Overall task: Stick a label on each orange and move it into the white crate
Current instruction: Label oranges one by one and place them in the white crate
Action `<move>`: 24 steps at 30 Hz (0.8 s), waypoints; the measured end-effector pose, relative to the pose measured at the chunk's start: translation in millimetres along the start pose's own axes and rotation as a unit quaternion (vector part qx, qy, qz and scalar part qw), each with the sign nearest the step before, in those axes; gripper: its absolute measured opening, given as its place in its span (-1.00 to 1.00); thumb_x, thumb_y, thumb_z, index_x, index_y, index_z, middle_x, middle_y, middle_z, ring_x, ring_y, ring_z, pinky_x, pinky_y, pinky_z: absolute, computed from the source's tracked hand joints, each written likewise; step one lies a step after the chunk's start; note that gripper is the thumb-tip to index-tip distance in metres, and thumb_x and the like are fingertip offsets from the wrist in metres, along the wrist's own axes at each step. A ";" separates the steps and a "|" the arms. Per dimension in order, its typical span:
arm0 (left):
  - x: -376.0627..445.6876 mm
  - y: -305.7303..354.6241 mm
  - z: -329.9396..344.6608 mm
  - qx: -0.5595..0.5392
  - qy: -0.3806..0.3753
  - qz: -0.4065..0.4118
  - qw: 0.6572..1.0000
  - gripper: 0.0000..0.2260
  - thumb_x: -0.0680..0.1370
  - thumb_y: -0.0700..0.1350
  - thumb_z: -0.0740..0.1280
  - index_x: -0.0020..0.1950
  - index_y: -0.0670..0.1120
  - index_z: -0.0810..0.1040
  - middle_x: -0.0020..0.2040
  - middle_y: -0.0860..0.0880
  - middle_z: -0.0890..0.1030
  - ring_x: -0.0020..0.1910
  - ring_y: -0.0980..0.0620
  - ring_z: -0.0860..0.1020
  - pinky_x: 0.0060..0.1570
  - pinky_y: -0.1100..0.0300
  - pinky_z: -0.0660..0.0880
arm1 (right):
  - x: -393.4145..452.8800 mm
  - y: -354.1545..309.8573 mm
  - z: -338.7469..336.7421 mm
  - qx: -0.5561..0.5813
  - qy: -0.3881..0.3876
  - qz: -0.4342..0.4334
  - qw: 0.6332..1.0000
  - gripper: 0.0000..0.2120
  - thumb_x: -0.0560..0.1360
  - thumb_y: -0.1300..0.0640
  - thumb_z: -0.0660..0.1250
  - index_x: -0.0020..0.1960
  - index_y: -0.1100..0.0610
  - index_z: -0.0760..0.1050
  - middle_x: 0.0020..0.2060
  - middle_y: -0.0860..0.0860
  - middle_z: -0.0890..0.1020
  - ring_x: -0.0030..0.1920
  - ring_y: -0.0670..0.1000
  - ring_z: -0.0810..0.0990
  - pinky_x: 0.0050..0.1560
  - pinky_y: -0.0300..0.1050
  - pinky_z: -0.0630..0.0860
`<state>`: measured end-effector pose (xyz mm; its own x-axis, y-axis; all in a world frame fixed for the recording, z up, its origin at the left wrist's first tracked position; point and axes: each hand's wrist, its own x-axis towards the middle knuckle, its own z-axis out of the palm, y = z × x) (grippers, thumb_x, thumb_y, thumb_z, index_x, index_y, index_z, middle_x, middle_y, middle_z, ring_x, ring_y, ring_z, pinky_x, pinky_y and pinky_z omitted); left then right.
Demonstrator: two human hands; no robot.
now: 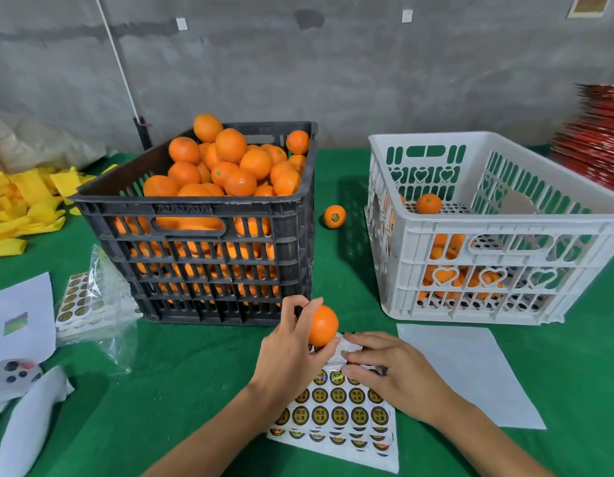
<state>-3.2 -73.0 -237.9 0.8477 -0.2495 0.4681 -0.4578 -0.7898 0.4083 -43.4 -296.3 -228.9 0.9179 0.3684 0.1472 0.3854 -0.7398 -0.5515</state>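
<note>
My left hand (pixel 291 352) holds a plain orange orange (pixel 322 326). The sticker sheet (pixel 336 418) is white with black-and-gold round labels. The cloth (pixel 195 373) is green; one crate (pixel 209 256) is black, the other crate (pixel 498 242) white with heart cut-outs.

A green cloth (pixel 195 373) covered the table, and on it yellow bags (pixel 23 204) lay at its far left edge, blank white paper (pixel 470 373) lay near its right, and red cartons (pixel 594 139) were stacked beyond its right corner.
</note>
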 end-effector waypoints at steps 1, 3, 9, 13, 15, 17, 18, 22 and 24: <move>0.1 0.0 0.0 0.000 -0.001 -0.001 1.000 -0.43 0.53 0.28 0.39 0.46 0.09 0.36 0.34 0.06 0.30 -0.19 0.08 0.61 -0.36 0.21 0.61 | -0.8 0.8 1.1 0.035 0.013 0.009 0.999 -0.68 0.55 -0.24 0.37 0.25 -0.19 0.66 0.40 -0.29 0.50 0.39 -0.29 0.40 0.37 -0.32 0.35; 0.1 0.2 0.0 0.000 -0.001 -0.001 1.000 -0.43 0.53 0.29 0.39 0.45 0.09 0.36 0.34 0.06 0.30 -0.20 0.09 0.60 -0.36 0.22 0.61 | -0.9 0.8 4.6 0.085 0.042 0.026 0.995 -0.75 0.55 -0.20 0.41 0.18 -0.21 0.69 0.33 -0.32 0.55 0.33 -0.28 0.46 0.27 -0.20 0.45; -0.5 -0.7 -0.1 -0.008 -0.007 -0.006 1.000 -0.44 0.55 0.31 0.36 0.46 0.11 0.33 0.34 0.10 0.27 -0.18 0.14 0.58 -0.32 0.28 0.59 | -0.5 1.7 2.9 0.074 0.040 0.036 0.996 -0.66 0.50 -0.20 0.46 0.24 -0.14 0.67 0.32 -0.33 0.54 0.33 -0.26 0.46 0.38 -0.14 0.43; -1.0 -0.8 -0.3 -0.006 -0.007 -0.010 1.000 -0.44 0.55 0.32 0.34 0.47 0.12 0.32 0.34 0.10 0.26 -0.16 0.12 0.60 -0.30 0.25 0.60 | -0.7 3.9 -7.6 0.021 -0.037 0.028 0.999 -0.33 0.40 -0.44 0.36 0.43 -0.17 0.51 0.45 -0.39 0.38 0.43 -0.36 0.29 0.50 -0.31 0.22; -1.2 -0.5 -1.5 -0.003 -0.007 -0.010 1.000 -0.44 0.56 0.32 0.34 0.47 0.11 0.33 0.34 0.10 0.26 -0.16 0.12 0.60 -0.30 0.24 0.61 | 1.7 2.9 -10.2 -0.048 -0.056 0.009 0.997 -0.33 0.44 -0.46 0.28 0.45 -0.18 0.49 0.49 -0.37 0.32 0.45 -0.31 0.28 0.49 -0.31 0.19; -1.8 -0.7 -1.9 -0.003 -0.009 -0.007 1.000 -0.44 0.56 0.33 0.32 0.47 0.12 0.32 0.33 0.11 0.26 -0.17 0.13 0.59 -0.30 0.23 0.62 | 1.8 2.2 -11.0 -0.093 -0.056 -0.018 0.994 -0.36 0.48 -0.47 0.20 0.43 -0.16 0.52 0.49 -0.33 0.33 0.43 -0.26 0.33 0.47 -0.29 0.22; -1.9 -0.4 -2.3 -0.002 -0.011 -0.005 1.000 -0.44 0.56 0.33 0.32 0.47 0.12 0.32 0.33 0.11 0.26 -0.17 0.13 0.59 -0.30 0.22 0.62 | 1.9 2.3 -10.4 -0.102 -0.047 -0.029 0.993 -0.38 0.50 -0.46 0.18 0.41 -0.15 0.54 0.48 -0.31 0.36 0.40 -0.24 0.37 0.45 -0.27 0.26; -2.1 0.6 -3.0 -0.001 -0.016 -0.005 1.000 -0.43 0.56 0.33 0.32 0.48 0.11 0.32 0.33 0.11 0.26 -0.14 0.11 0.60 -0.28 0.22 0.63 | -1.5 3.6 -4.0 -0.084 0.001 -0.046 0.995 -0.51 0.56 -0.37 0.22 0.31 -0.13 0.63 0.41 -0.27 0.49 0.33 -0.18 0.47 0.38 -0.16 0.38; -2.0 0.8 -3.3 -0.004 -0.017 -0.006 1.000 -0.42 0.55 0.33 0.32 0.48 0.11 0.32 0.34 0.11 0.25 -0.15 0.12 0.60 -0.29 0.25 0.61 | -2.4 3.5 -2.1 -0.056 0.022 -0.046 0.997 -0.59 0.57 -0.33 0.25 0.26 -0.16 0.66 0.38 -0.27 0.52 0.27 -0.19 0.49 0.33 -0.18 0.41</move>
<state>-6.2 -71.3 -235.9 0.8619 -0.2589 0.4359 -0.4493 -0.7885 0.4200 -44.0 -300.9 -229.4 0.8801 0.4150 0.2309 0.4748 -0.7625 -0.4394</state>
